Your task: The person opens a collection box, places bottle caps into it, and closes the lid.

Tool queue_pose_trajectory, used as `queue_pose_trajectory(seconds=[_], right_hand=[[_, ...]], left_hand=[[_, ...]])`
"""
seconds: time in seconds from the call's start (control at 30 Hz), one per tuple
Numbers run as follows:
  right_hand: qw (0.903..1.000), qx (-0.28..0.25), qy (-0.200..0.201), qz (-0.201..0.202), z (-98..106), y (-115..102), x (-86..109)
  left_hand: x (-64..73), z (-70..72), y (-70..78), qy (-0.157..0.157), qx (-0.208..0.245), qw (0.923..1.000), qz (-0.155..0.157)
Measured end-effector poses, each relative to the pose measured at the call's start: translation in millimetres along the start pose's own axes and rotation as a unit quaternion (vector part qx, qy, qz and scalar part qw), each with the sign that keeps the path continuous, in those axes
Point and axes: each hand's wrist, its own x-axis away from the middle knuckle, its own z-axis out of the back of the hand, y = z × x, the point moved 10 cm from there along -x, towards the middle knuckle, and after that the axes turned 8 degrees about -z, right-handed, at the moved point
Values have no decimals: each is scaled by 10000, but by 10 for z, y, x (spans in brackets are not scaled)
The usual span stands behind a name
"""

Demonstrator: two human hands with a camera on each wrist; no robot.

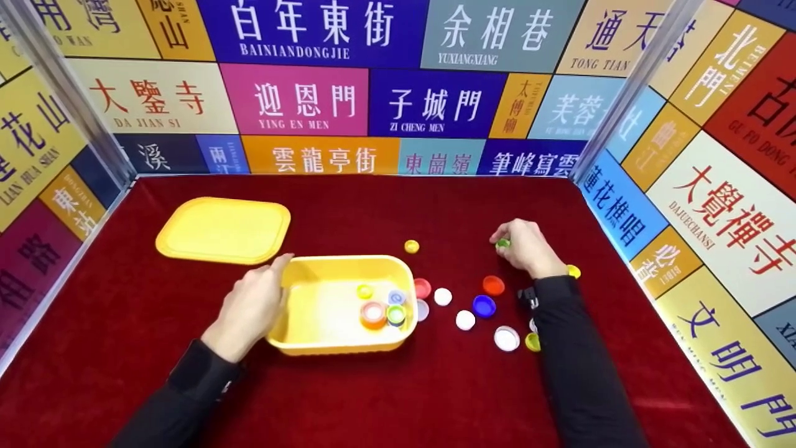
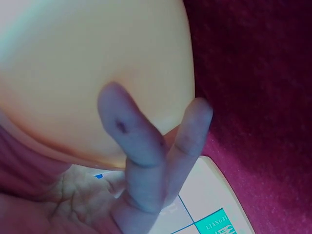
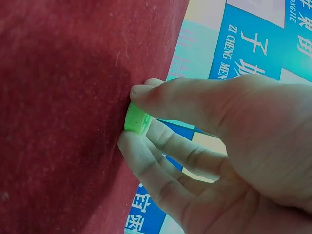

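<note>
In the head view my right hand [image 1: 527, 246] is over the right half of the cloth, pinching a small green bottle cap [image 1: 502, 244]. The right wrist view shows this green cap [image 3: 137, 119] between thumb and fingertips, close to the red cloth. My left hand [image 1: 252, 306] holds the left wall of a yellow plastic box [image 1: 339, 349]. Inside, towards its right end, are several caps, among them an orange one [image 1: 373, 315] and a green one [image 1: 396, 315]. Up close in the left wrist view, two fingers [image 2: 139, 141] bend at the box's wall [image 2: 141, 53].
A yellow lid [image 1: 224, 230] lies flat at the back left. Loose caps are scattered right of the box: red [image 1: 494, 285], blue [image 1: 484, 306], white [image 1: 507, 338] and others. One yellow cap [image 1: 411, 246] lies behind the box. Printed panels [image 1: 292, 99] wall in the red cloth.
</note>
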Motion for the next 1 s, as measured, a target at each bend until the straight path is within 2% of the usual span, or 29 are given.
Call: queue_pose_trajectory(seconds=[0.27, 0.53, 0.73, 1.0], right_hand=[[9999, 66, 41, 101, 6, -46, 2], [9997, -78, 45, 214, 34, -221, 45], [9975, -267, 158, 633, 73, -522, 142], [9892, -464, 269, 1364, 80, -1043, 393]], left_hand=[[12, -1, 24, 61, -30, 10000, -70], [7, -5, -4, -37, -12, 10000, 37], [13, -3, -7, -40, 2, 10000, 62], [12, 5, -2, -69, 7, 9999, 115]])
